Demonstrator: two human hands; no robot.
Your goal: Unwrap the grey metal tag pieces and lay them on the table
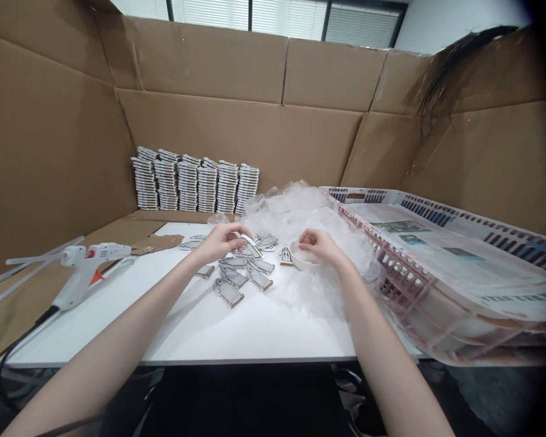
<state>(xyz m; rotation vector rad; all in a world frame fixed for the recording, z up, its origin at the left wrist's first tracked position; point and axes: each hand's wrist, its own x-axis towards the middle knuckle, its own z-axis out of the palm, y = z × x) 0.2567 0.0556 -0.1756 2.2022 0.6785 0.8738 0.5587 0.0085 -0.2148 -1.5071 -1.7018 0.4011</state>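
My left hand (225, 241) is closed in a pinch on a small arched plaque (253, 247), held tilted above a loose spread of similar grey arched plaques (231, 292). My right hand (319, 244) has its fingers pressed together over a shallow white round dish (304, 262). Whatever is between those fingers, if anything, is too small or hidden to make out. Just left of the dish lies a small arched window-shaped piece (286, 257) with a pale face and a brown base.
At the left lies a white glue gun (79, 273) with clear sticks and a cord. Several tall stacks of plaques (188, 185) stand against the cardboard wall (236, 121). Crumpled clear plastic bags (300, 209) fill the middle back. A pink-and-white basket (409, 285) holding newspaper stands right.
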